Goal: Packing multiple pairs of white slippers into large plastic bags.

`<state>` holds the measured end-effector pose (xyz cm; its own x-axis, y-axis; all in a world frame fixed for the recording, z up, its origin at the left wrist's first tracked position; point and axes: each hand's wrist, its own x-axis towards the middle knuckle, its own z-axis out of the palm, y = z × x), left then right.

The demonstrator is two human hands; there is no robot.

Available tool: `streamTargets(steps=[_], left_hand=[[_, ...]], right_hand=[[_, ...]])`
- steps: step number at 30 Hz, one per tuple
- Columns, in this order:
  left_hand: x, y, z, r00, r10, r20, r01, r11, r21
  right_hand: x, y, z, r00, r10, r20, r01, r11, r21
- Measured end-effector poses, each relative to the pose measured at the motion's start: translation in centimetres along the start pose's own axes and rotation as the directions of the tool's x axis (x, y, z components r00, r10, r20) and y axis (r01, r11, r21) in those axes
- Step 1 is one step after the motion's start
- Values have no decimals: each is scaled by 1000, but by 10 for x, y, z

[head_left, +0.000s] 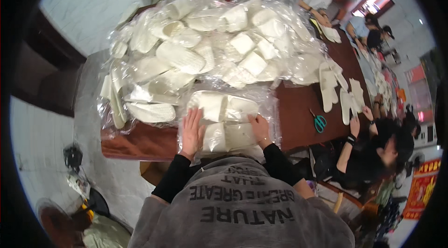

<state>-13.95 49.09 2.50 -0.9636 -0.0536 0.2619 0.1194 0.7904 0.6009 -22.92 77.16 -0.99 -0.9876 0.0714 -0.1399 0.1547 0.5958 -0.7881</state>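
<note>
A clear plastic bag [268,108] holding white slippers [224,108] lies on the near edge of the brown table [298,108], right in front of me. My left hand [192,131] lies flat on the bag's left side, fingers spread. My right hand [259,127] presses on the bag's right side, fingers together on the plastic. Both forearms wear black sleeves.
A large heap of bagged white slippers [200,47] fills the table behind the bag. Loose white slippers [329,85] and green-handled scissors [319,122] lie to the right. A person in black [373,150] works at my right; others sit further along the table.
</note>
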Motion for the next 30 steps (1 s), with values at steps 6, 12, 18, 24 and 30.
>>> streamTargets(steps=[6, 12, 18, 24, 30], left_hand=[[-10, -21, 28, 988, -95, 118, 57, 954, 295], [0, -12, 35, 981, -140, 135, 73, 908, 413], [-6, -17, 37, 982, -140, 129, 62, 875, 480], [-6, -12, 34, 989, -99, 108, 32, 866, 499], [-5, -12, 34, 982, -158, 101, 87, 860, 503]], right_hand=[[24, 11, -41, 994, -69, 88, 91, 957, -276], [47, 63, -151, 993, -76, -93, 60, 983, -171], [72, 100, -293, 972, -68, -223, 31, 986, -163], [114, 111, -432, 845, -21, -534, -60, 989, -134], [213, 131, -427, 709, 166, -686, 3, 971, 239]])
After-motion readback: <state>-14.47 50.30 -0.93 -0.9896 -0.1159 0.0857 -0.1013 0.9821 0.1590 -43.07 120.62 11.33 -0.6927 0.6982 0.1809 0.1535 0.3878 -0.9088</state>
